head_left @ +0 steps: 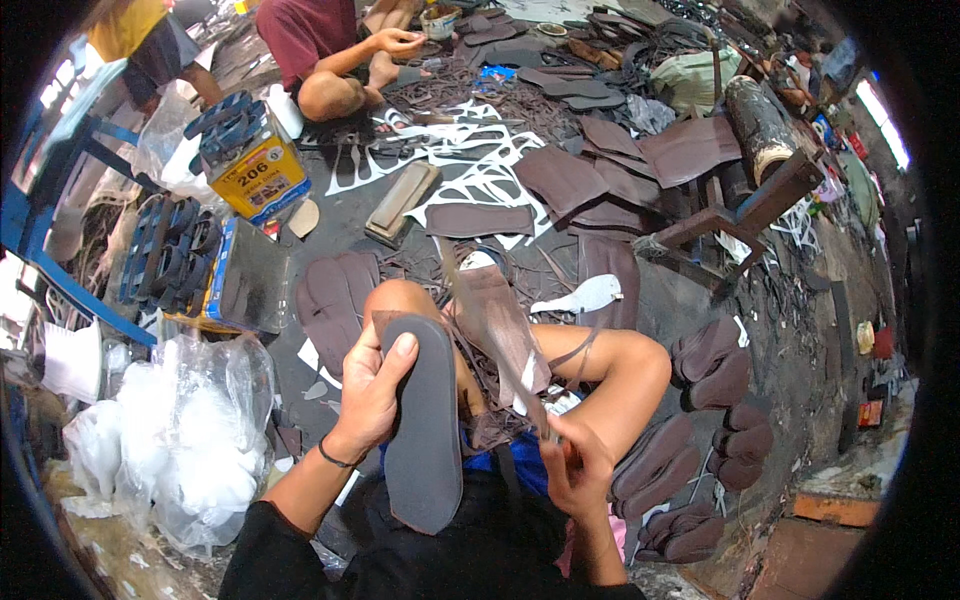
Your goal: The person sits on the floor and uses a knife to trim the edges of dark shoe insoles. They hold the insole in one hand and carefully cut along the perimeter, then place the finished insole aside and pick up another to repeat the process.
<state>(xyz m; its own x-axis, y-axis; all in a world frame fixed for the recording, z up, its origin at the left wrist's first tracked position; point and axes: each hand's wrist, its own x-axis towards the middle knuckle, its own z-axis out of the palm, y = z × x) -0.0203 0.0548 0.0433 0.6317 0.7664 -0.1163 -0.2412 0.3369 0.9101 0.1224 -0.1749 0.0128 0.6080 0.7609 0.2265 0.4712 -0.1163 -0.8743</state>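
Note:
My left hand [372,392] is closed around a dark grey shoe sole [424,440], its thumb pressed on the flat face. The sole stands lengthwise in front of my body, toe end up. My right hand [578,468] grips the lower end of a long, narrow knife [497,345], whose blade slants up and to the left, somewhat blurred. Knife and sole are apart. Beyond the blade, a brown sole-shaped sheet [508,322] lies across my bent legs. A white sole-shaped piece [582,296] rests past my right knee.
Stacks of brown soles [652,465] lie at my right, and brown sheets [565,180] farther ahead. A wooden frame [715,230] stands at the right. Left are boxes [255,165] topped with sandals and a clear bag [190,440] of white stuff. Another person [310,45] sits at the back.

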